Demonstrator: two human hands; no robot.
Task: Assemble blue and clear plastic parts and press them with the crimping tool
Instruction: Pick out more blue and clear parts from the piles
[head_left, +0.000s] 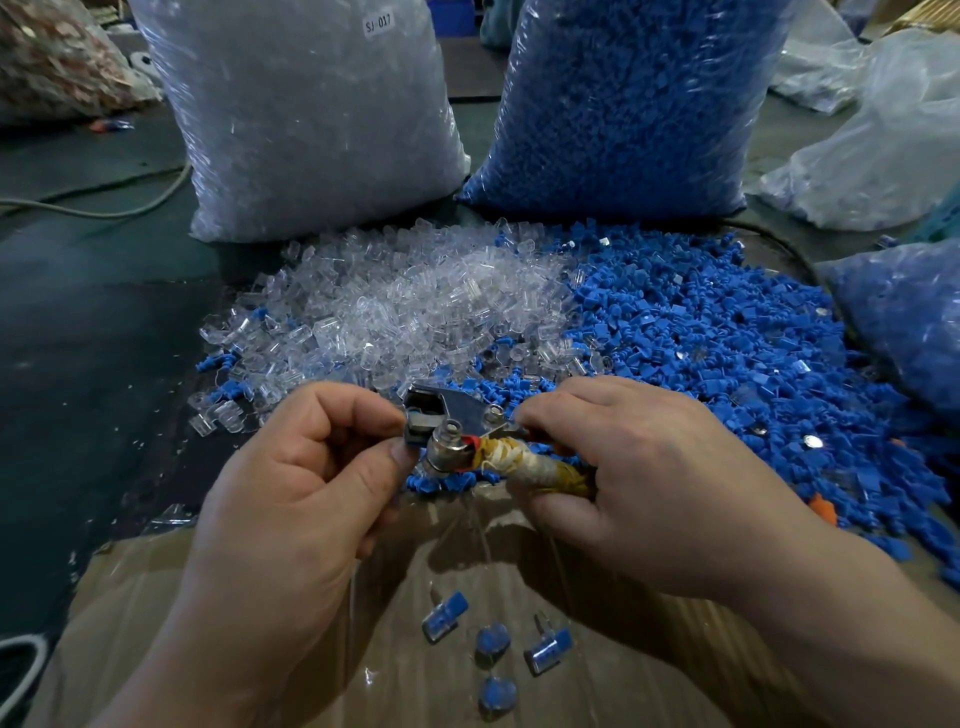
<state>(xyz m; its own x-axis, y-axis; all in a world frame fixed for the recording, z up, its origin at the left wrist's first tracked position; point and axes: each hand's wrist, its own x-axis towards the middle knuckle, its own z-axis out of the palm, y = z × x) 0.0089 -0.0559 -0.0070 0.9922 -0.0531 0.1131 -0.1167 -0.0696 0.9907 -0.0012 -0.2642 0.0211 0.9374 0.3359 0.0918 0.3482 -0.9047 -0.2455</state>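
My right hand grips the taped handles of a metal crimping tool, whose jaws point left. My left hand pinches a small blue part right at the tool's jaws; the part is mostly hidden by my fingertips and the jaw. Behind the hands lies a heap of loose clear plastic parts, and to its right a heap of loose blue parts. Several assembled blue-and-clear pieces lie on the plastic-covered cardboard below my hands.
A big bag of clear parts and a big bag of blue parts stand upright at the back. More plastic bags lie at the right. A cable runs across the dark surface at the left.
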